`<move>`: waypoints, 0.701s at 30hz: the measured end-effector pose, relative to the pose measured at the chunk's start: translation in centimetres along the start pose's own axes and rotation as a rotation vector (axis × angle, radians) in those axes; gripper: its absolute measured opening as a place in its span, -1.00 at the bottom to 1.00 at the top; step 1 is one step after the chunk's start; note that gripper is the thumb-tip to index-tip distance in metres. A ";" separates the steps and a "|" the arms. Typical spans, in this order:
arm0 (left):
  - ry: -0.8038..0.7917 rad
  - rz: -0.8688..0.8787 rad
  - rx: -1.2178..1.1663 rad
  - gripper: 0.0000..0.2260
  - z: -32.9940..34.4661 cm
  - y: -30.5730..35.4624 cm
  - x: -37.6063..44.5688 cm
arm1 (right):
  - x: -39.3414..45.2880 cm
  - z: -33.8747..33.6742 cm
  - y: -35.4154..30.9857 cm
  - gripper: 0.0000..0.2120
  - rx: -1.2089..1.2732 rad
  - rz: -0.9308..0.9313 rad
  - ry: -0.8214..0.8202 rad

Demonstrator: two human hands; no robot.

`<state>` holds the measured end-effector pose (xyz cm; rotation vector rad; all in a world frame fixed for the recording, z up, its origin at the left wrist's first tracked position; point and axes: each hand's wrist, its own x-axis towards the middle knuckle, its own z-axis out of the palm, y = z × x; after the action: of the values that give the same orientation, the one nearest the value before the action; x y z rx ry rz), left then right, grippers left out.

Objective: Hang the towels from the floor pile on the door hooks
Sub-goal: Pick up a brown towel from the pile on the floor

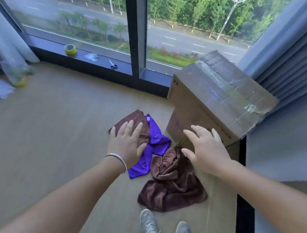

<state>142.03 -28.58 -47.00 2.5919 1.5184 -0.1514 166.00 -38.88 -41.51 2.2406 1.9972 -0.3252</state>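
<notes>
Three towels lie in a loose pile on the floor ahead of my feet. A crumpled brown towel (171,187) is nearest. A purple towel (155,143) lies behind it, and a second brown towel (136,121) is farthest, partly under the purple one. My left hand (128,142) is stretched out above the far brown and purple towels with fingers spread, holding nothing. My right hand (205,148) reaches forward over the right edge of the near brown towel, fingers also spread and empty. No door or hooks are in view.
A large taped cardboard box (217,99) stands right of the pile against the window frame. The sill holds a yellow tape roll (70,49) and scissors (113,64). Curtains (291,58) hang at both sides. My shoes (149,228) stand just before the pile.
</notes>
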 end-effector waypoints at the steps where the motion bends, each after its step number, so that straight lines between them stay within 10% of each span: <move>1: -0.022 -0.006 -0.002 -0.36 1.6 -0.3 0.1 | 0.8 1.5 0.0 -0.39 -0.008 -0.004 -0.020; 21: -0.304 -0.178 -0.388 -0.37 47.7 3.9 6.3 | 14.9 47.6 6.9 -0.39 -0.163 -0.268 -0.369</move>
<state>147.58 -32.98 -94.72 2.0321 1.4903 -0.2311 170.64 -36.40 -91.57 1.6742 2.0318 -0.5365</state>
